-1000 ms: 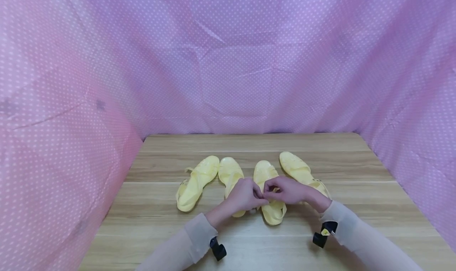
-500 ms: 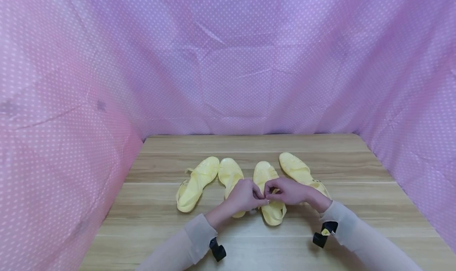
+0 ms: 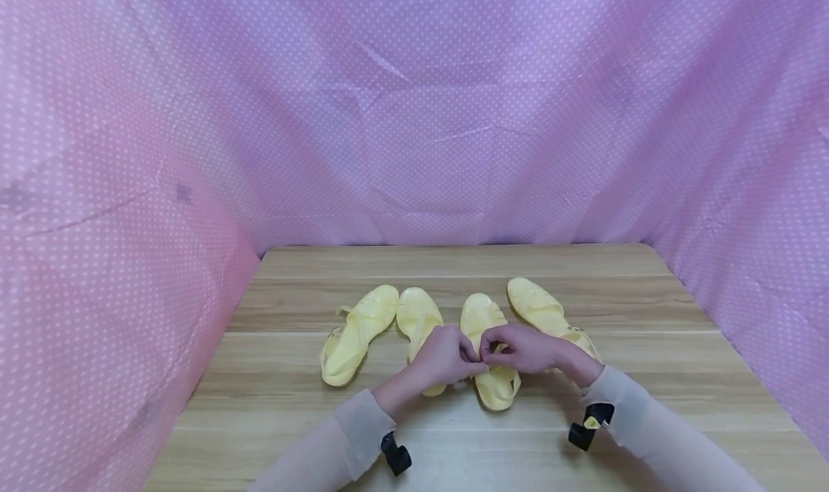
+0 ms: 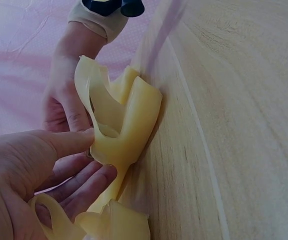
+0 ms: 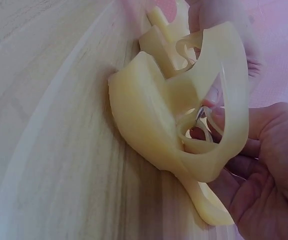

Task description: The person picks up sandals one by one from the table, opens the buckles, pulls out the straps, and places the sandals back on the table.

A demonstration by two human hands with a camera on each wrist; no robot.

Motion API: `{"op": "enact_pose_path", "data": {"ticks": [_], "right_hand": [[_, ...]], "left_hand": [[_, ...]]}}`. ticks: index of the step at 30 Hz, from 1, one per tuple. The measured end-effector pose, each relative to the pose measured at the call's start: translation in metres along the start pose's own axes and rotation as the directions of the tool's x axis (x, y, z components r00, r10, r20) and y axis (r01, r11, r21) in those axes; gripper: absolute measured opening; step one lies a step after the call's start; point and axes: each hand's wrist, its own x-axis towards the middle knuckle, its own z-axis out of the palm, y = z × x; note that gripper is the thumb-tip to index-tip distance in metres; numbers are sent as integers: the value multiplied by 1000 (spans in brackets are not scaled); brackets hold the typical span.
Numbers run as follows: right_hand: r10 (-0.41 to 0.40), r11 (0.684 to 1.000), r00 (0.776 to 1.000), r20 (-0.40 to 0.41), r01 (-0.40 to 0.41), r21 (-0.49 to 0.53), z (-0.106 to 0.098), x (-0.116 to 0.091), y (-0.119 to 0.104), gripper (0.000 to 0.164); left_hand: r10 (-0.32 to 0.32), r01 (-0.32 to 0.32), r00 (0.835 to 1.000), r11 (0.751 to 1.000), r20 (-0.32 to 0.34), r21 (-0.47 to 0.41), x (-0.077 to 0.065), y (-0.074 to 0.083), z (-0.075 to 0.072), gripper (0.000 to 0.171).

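A pale yellow jelly sandal (image 3: 478, 312), right of the middle, sits sole down under both hands, its toe pointing away. At its side the left hand (image 3: 443, 354) pinches the ankle strap near the buckle, thumb on top. Facing it, the right hand (image 3: 523, 345) pinches the strap at the same spot, thumb and forefinger together. In the right wrist view a small metal buckle (image 5: 200, 113) shows between the fingertips, with the strap (image 5: 236, 90) looping above the heel. The left hand's fingers (image 4: 91, 187) spread below the buckle. The fingertips partly hide the buckle.
A matching sandal (image 3: 419, 312) lies partly under the left forearm, and another sandal (image 3: 359, 330) is farther left. To the right, one more sandal (image 3: 537, 305) reaches behind the right wrist. Pink dotted cloth (image 3: 414, 154) surrounds the wooden table (image 3: 311, 434).
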Motion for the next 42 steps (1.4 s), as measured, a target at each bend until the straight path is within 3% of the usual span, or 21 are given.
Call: {"op": "enact_pose_path", "data": {"ticks": [24,42], "right_hand": [[26,1000,999,-24,-26,1,2,2,-1,10],[-10,1000,1000,-19,9,-28,1,3,0,10]], "left_hand": [[-3,3,1000,1000,1,-15,1,-1,1,10],[-13,13,1000,1000,9,-22,1,-1,0,11]]}}
